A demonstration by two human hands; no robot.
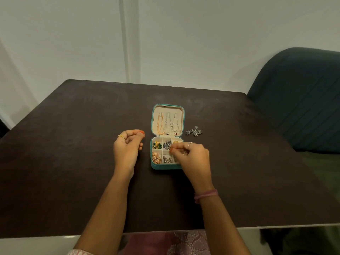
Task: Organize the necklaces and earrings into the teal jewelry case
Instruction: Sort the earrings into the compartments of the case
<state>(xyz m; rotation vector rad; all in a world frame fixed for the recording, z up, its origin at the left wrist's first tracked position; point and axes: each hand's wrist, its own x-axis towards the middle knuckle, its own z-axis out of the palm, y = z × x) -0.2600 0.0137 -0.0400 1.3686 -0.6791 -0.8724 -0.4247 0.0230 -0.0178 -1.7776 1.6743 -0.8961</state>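
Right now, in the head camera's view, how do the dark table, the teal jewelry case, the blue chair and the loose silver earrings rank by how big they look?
1. dark table
2. blue chair, partly cut off by the frame
3. teal jewelry case
4. loose silver earrings

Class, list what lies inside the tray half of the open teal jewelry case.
The teal jewelry case has compartments holding green-gold earrings, silver-blue earrings, rose-gold earrings and silver earrings. The right hand covers the right-side compartments.
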